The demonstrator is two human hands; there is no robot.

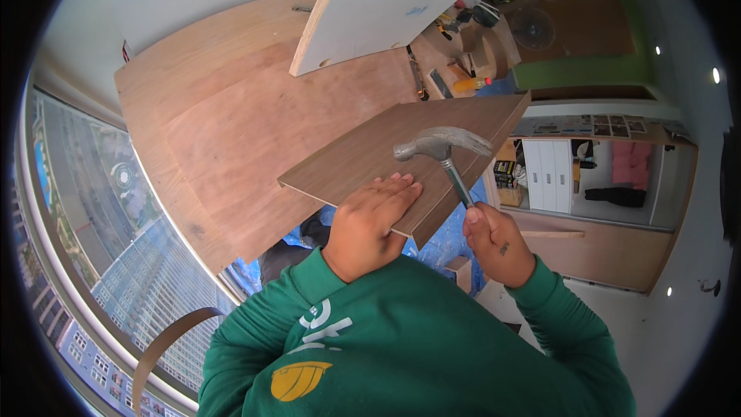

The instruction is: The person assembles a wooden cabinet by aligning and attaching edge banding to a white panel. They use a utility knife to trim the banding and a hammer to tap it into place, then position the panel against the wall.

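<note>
A brown wood-grain panel (351, 153) with finished edges lies in front of me, its near corner close to my body. My left hand (373, 220) rests on the panel's near end, fingers stretched out over its face and the thumb side hidden. In my right hand (494, 238) is a claw hammer (457, 177), gripped by its dark handle with the thumb along it. The hammer's metal head is above the panel, to the right of my left fingertips; whether it touches the wood I cannot tell.
A large plywood worktop (224, 120) spreads out at the left, beside a window. A white-faced board (386, 8) stands on it. Tools, a level (417, 73) and an orange bottle (472, 85) lie farther back. A curled edging strip (158, 347) hangs at lower left.
</note>
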